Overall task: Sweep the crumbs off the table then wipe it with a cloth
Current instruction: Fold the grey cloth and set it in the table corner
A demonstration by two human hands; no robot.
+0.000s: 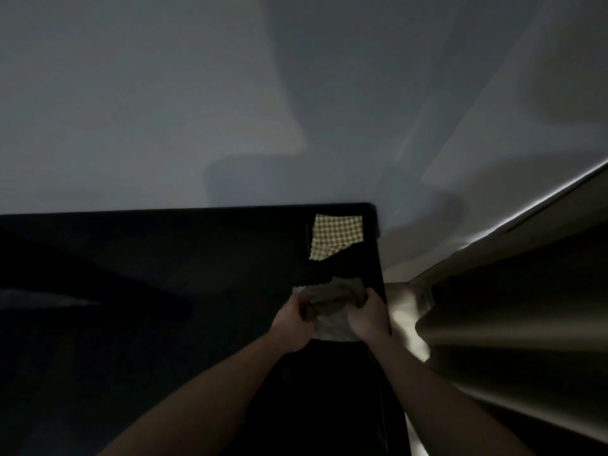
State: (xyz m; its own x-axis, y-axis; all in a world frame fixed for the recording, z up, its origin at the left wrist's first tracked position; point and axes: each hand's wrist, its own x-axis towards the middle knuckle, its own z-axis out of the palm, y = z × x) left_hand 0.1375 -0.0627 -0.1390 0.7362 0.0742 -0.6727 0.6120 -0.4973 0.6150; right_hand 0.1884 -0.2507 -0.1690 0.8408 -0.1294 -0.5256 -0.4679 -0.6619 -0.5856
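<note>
Dark table [164, 258] lies open leftward; checkered cloth [337, 236] occupies far-right corner.

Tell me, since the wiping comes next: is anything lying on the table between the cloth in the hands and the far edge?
Yes. A checkered cloth lies flat near the far right corner of the dark table, beyond the cloth held by the left hand and right hand. The room is too dim to rule out small items.
</note>
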